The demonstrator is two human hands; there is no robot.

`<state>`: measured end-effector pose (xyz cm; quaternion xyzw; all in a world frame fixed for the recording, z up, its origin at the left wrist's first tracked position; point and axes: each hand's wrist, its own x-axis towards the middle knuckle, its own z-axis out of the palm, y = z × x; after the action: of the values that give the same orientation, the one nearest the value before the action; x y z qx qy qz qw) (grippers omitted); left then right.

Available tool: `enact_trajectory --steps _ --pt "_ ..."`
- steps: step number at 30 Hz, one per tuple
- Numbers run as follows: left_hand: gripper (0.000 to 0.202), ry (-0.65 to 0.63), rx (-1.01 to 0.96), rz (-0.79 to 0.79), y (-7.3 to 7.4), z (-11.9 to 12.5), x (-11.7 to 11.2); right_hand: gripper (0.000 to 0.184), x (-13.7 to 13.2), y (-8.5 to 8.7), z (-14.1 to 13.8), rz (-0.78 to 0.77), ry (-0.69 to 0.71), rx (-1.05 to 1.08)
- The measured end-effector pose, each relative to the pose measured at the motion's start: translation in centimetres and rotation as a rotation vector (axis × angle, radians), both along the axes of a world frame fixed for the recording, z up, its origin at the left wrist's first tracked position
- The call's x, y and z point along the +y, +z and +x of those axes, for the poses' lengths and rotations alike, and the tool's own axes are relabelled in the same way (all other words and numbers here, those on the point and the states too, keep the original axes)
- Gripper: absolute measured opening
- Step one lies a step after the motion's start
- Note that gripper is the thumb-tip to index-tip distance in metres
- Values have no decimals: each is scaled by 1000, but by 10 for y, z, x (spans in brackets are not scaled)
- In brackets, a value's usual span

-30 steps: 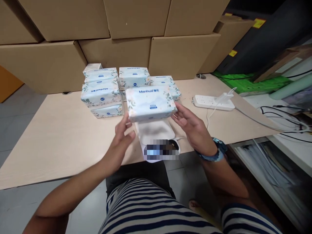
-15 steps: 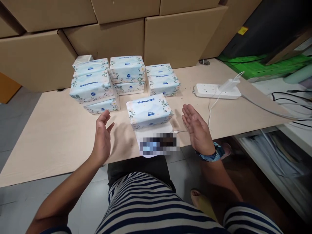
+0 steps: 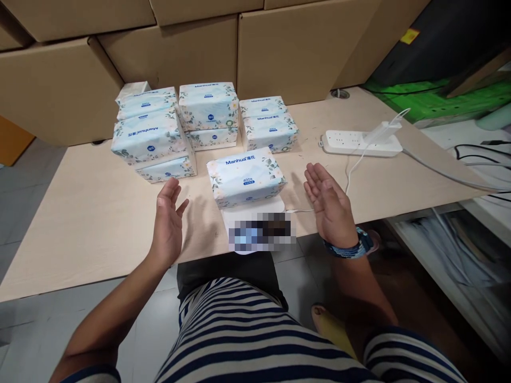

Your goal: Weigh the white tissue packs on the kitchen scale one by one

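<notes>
A pale blue flowered tissue pack (image 3: 245, 176) lies on a white scale (image 3: 255, 223) at the near edge of the beige table (image 3: 80, 213). My left hand (image 3: 168, 223) hovers open to the left of the pack, palm turned toward it, touching nothing. My right hand (image 3: 328, 210), with a blue wristband, is open on the pack's right side, also apart from it. Behind the scale stand several more tissue packs in stacks: a left stack (image 3: 149, 141), a middle stack (image 3: 207, 109) and a right stack (image 3: 267, 125).
Large cardboard boxes (image 3: 295, 48) line the back of the table. A white power strip (image 3: 361, 143) with a plugged charger and white cable lies to the right. Green material (image 3: 431, 96) and black cables (image 3: 479, 154) sit on a bench further right.
One second ago both hands held the tissue pack above the scale. It now rests on the scale, and both hands have let go and drawn apart to its sides.
</notes>
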<state>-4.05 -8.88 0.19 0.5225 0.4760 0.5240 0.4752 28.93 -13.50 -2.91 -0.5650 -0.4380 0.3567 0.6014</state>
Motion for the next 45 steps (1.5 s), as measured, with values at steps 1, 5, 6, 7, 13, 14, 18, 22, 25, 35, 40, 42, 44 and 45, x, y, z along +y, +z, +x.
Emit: enact_trajectory --steps 1,5,6,7,13,14,18,22,25,35,40,42,44,45 --pt "80 -5 -4 -11 0 2 -1 74 0 1 -1 0 0 15" --pt "85 -42 -1 -51 -3 12 -6 78 1 6 -11 -6 27 4" --pt "84 -61 10 -61 -4 15 -8 79 2 7 -14 -9 45 -12" --pt "83 -82 23 -71 -6 18 -10 79 3 9 -19 -11 65 -25" --pt "81 -287 48 -75 -7 39 -19 92 10 17 -50 -47 254 -80" --pt "82 -332 38 -57 -6 42 -21 94 10 18 -54 -48 281 -94" --pt "83 -384 11 -18 -2 50 -25 94 9 16 -61 -34 321 -92" --pt "88 -369 18 -31 -2 49 -23 94 6 16 -61 -46 325 -72" --pt "90 -365 36 -34 -2 48 -20 94 7 17 -60 -45 331 -59" --pt "89 -464 119 42 41 74 -1 92 20 38 -38 126 214 -69" --pt "82 -317 165 88 82 148 68 76 106 67 17 381 7 -176" --pt "73 -224 123 113 92 186 107 65 159 78 38 390 -61 -135" --pt "71 -101 78 111 97 220 142 48 208 86 53 327 -120 -84" --pt "70 -41 67 94 97 235 157 41 229 89 57 297 -146 -70"
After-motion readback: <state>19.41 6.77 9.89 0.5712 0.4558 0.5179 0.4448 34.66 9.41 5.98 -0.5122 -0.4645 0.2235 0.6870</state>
